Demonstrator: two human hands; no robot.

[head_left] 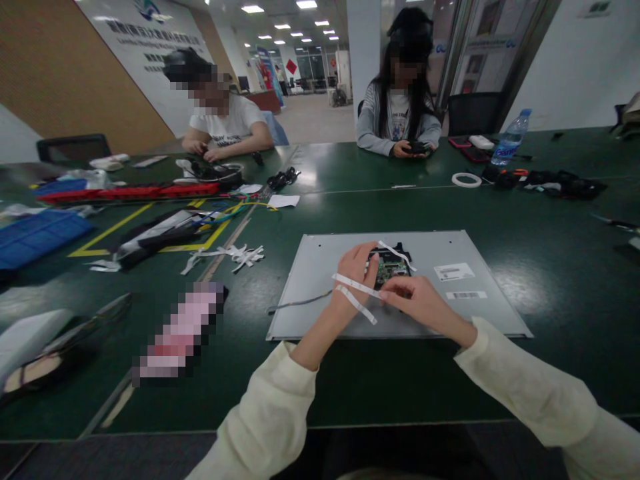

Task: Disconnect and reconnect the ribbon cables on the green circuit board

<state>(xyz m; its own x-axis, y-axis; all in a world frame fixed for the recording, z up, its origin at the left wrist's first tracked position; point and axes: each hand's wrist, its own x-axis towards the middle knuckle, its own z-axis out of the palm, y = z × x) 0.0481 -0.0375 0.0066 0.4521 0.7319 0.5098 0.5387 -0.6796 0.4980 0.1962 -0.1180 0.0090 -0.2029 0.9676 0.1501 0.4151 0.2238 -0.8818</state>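
A flat grey panel lies in front of me, with a small green circuit board and black parts at its middle. My left hand rests beside the board, thumb apart from the curved fingers, whose tips are partly hidden. Across the back of that hand runs a narrow white strip, its right end pinched by my right hand. A second white strip hangs from near my left wrist. Another white strip stands over the board. A grey cable leaves the panel on the left.
Left of the panel are loose white strips and a pixelated pink phone-shaped object. Farther left sit a blue bin and cables. Two people work across the table, near a water bottle and tape roll.
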